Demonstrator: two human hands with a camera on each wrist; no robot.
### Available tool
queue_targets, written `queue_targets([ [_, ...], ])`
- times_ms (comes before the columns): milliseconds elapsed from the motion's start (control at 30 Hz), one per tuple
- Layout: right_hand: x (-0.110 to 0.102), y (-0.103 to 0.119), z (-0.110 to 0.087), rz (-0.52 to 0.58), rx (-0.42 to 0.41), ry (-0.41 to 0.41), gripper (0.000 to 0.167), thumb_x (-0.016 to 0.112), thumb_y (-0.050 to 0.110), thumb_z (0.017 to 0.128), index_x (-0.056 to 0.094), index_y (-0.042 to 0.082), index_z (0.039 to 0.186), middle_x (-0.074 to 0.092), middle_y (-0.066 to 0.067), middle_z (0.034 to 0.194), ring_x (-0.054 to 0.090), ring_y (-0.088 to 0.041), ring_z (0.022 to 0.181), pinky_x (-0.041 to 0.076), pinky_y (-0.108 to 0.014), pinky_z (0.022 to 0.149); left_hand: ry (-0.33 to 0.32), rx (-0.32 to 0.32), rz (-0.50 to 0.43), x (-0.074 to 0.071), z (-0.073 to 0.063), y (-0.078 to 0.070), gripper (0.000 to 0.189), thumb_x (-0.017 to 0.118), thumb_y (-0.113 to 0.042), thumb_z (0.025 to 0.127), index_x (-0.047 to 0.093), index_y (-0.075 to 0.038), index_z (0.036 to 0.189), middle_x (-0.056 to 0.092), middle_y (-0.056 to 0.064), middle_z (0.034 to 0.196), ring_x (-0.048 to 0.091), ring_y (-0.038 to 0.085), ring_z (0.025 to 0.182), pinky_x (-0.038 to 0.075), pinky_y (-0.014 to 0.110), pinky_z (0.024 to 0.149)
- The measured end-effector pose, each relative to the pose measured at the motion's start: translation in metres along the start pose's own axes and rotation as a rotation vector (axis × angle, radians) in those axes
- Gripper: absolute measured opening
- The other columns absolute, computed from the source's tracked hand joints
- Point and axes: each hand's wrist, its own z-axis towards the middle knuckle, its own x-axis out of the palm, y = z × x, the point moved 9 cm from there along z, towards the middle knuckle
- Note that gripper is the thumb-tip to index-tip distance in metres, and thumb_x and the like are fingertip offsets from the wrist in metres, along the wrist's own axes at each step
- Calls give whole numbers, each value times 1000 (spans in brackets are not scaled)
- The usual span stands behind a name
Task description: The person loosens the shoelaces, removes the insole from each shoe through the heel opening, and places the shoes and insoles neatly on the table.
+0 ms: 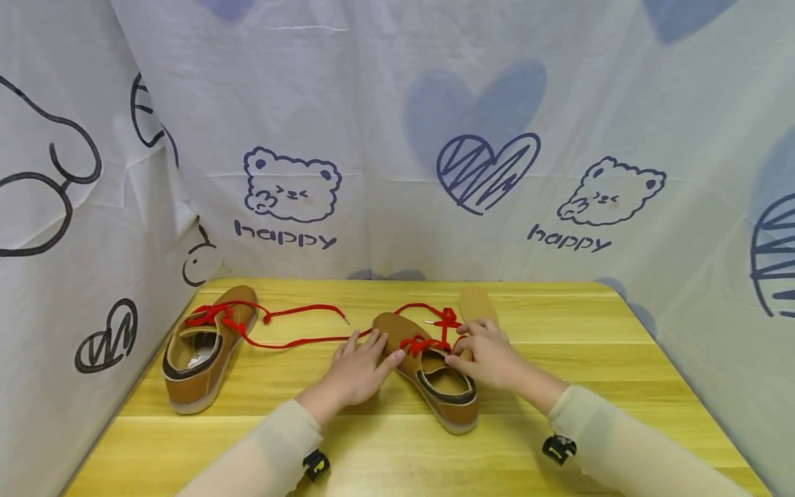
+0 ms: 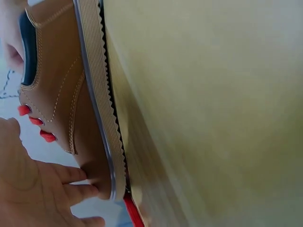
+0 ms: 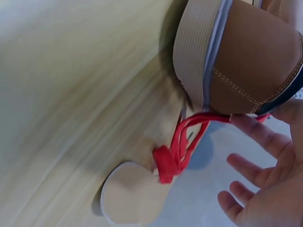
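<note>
A brown shoe (image 1: pixel 458 413) with red laces (image 1: pixel 415 345) stands mid-table, its toe pointing away to the left. My left hand (image 1: pixel 359 371) touches the toe, its fingers spread and fairly straight. In the left wrist view, two fingertips of the left hand (image 2: pixel 42 194) rest against the toe. My right hand (image 1: pixel 491 353) is at the shoe's opening on the right side. In the right wrist view, the index finger (image 3: pixel 260 135) touches the red lace (image 3: pixel 220 117) beside the collar. The thumb lies along the collar, and the other fingers of this hand are loosely spread.
Another brown shoe (image 1: pixel 192 397) with red laces stands at the left, its long lace ends (image 1: pixel 304 341) stretching towards the middle shoe. A beige insole (image 1: pixel 475 304) lies behind the right hand. A printed white cloth (image 1: pixel 385 138) hangs behind and beside the wooden table (image 1: pixel 559 324).
</note>
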Motion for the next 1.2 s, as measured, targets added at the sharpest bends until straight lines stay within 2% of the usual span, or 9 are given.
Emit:
queue_targets([
  [133,-1,9,-1,-42,21,-39,20,72,35,92,76,20,80,62,-16,130,43,-43,128,34,-66,102,-10,17,-16,-3,15,1,88,13,-72,98,34,-11,157,27,8,163,7,42,151,7,62,119],
  [333,3,15,-4,-106,103,-53,25,69,42,94,77,23,80,59,-12,136,38,-41,134,34,-63,99,-5,65,-55,-4,36,1,84,14,-70,100,38,-11,156,33,7,161,12,42,151,9,62,119],
  [467,3,14,-5,-122,140,-58,27,68,46,93,77,24,79,58,-10,137,37,-39,135,33,-61,98,-7,94,-73,-4,42,0,83,13,-69,100,37,-12,156,32,7,162,13,42,150,8,62,119],
  [567,0,13,-3,-128,169,-64,29,67,50,92,77,25,80,57,-9,139,37,-38,135,33,-62,100,-47,78,-72,-9,34,-4,83,15,-69,101,39,-12,155,34,7,160,14,42,150,8,61,119],
  [700,-4,13,-1,-125,192,-70,33,66,53,92,78,24,82,56,-8,141,36,-37,136,33,-62,101,-109,41,-40,-14,15,-16,81,26,-69,100,48,-9,149,40,9,157,18,43,149,11,63,117],
  [867,-1,16,1,-139,180,-32,33,67,55,90,78,26,80,56,-8,142,34,-39,138,33,-63,102,-126,11,47,-8,-2,-27,78,38,-66,100,50,-7,148,42,12,156,19,44,148,17,64,116],
  [1000,3,19,1,-121,159,-32,32,69,52,90,78,25,77,56,-9,141,33,-39,138,34,-63,100,-134,6,56,-5,-4,-28,73,40,-61,102,49,-6,148,42,11,156,17,43,149,16,63,117],
  [1200,5,21,2,-127,146,-62,33,70,51,90,77,23,74,58,-10,138,36,-39,136,35,-61,98,-108,34,30,-3,1,-24,67,38,-55,105,47,-6,150,40,9,157,14,43,150,16,63,117],
])
